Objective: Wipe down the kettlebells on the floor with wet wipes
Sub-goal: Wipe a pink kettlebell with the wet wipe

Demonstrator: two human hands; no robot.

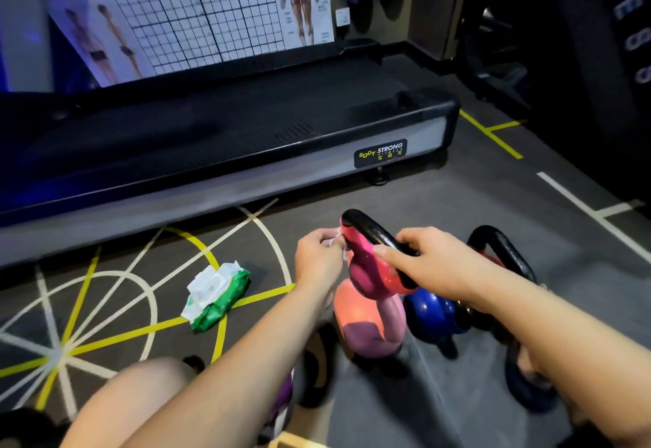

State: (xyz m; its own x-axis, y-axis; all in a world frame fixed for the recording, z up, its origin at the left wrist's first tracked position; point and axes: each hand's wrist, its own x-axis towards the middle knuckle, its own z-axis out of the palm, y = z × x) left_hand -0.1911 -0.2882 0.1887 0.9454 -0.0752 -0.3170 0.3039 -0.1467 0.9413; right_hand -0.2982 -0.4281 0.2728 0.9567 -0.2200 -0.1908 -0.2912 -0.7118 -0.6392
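Observation:
A pink kettlebell [366, 273] with a black handle is tilted above the floor in the middle of the view. My right hand [436, 264] grips its handle. My left hand [318, 257] presses a small white wet wipe [337, 240] against the left side of the handle base. Under it stands a larger kettlebell [370, 324] in pink and purple. To the right sits a blue kettlebell [431, 313]. A green and white pack of wet wipes [216, 294] lies on the floor to the left, its lid flap up.
A black and grey treadmill deck [225, 151] runs across the floor just behind the kettlebells. Another dark kettlebell [528, 384] sits at the right under my forearm, and a purple one [281, 398] shows near my knee. The floor [440, 201] has yellow and white lines.

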